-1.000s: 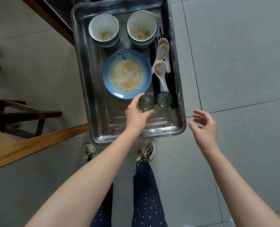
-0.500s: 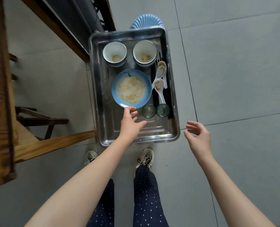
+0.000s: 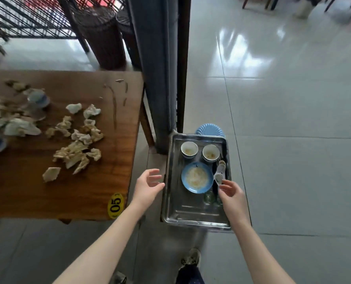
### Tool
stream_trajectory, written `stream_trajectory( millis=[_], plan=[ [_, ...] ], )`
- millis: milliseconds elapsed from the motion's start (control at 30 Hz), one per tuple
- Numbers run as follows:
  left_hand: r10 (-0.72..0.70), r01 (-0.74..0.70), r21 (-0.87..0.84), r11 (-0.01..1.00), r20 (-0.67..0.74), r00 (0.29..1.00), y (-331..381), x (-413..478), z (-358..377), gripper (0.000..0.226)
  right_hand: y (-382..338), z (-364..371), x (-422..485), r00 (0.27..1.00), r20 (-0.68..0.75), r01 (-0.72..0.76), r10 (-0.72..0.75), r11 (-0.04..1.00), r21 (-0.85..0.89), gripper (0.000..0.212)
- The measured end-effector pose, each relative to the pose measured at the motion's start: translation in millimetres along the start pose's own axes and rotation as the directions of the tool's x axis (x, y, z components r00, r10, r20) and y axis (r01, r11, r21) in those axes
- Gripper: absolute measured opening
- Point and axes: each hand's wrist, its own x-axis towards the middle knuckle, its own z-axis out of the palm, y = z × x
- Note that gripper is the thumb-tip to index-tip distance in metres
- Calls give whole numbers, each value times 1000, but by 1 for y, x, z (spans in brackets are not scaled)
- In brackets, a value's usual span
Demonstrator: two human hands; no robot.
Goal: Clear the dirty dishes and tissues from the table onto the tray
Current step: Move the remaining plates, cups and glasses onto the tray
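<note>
A steel tray (image 3: 171, 201) sits low on a blue stool, right of the wooden table (image 3: 109, 181). In it are two dirty bowls (image 3: 189, 149), a blue plate (image 3: 197, 177), white spoons (image 3: 219, 173) and small glasses (image 3: 209, 196). Several crumpled tissues (image 3: 78, 148) lie scattered over the table, with blurred blue dishes (image 3: 38, 97) among them at the far left. My left hand (image 3: 148, 186) hovers empty, fingers spread, between table and tray. Above the tray's right side my right hand (image 3: 231, 193) is empty too, its fingers relaxed.
A dark pillar (image 3: 158, 68) stands behind the tray. A yellow "05" sticker (image 3: 115, 205) marks the table's near corner. Dark wicker chairs (image 3: 100, 33) stand beyond the table. Shiny tiled floor (image 3: 293, 140) stretches to the right. My shoes (image 3: 191, 258) show below.
My view swung up and left, bringing the table with tissues into sight. My left hand left the glasses and drew back off the tray's left edge; my right hand moved over the tray.
</note>
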Motion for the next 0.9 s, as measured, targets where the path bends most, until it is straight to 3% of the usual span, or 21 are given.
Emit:
stream_trajectory(
  millis=[367, 667, 900],
  plan=[
    [82, -118, -168, 979, -209, 974, 2, -44, -229, 42, -136, 148, -91, 965, 91, 244, -245, 969, 22, 27],
    [95, -160, -164, 973, -345, 934, -30, -70, -389, 43, -188, 289, -163, 915, 199, 355, -351, 935, 16, 28],
    [4, -118, -224, 967, -454, 891, -65, -66, -478, 42, -222, 388, -178, 861, 329, 411, -388, 912, 2, 27]
  ],
)
